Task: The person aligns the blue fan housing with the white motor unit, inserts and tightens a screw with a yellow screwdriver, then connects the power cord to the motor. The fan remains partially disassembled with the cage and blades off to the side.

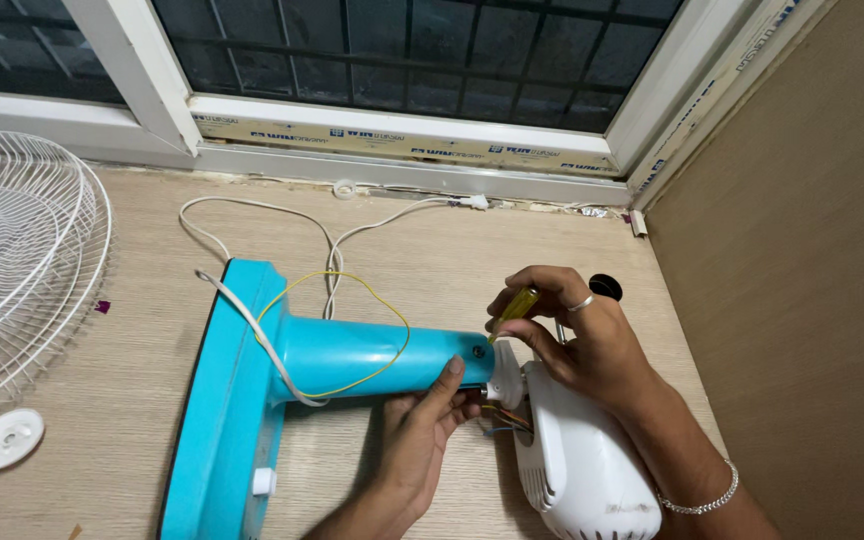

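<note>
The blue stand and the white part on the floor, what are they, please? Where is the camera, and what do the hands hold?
The camera sits on the person's head and looks down. A table fan lies in pieces on a wooden floor under a window. The left hand steadies the blue stand. The right hand holds a yellow screwdriver against the stand's top end, beside the white motor housing. A white cord and a yellow wire loop over the stand. The wire grille lies at the left.

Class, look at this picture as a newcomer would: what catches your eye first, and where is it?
The bright blue fan stand lies on its side mid-floor, steadied by the left hand. The right hand holds a yellow-handled screwdriver at its joint with the white motor housing. A white wire fan guard lies far left.
</note>
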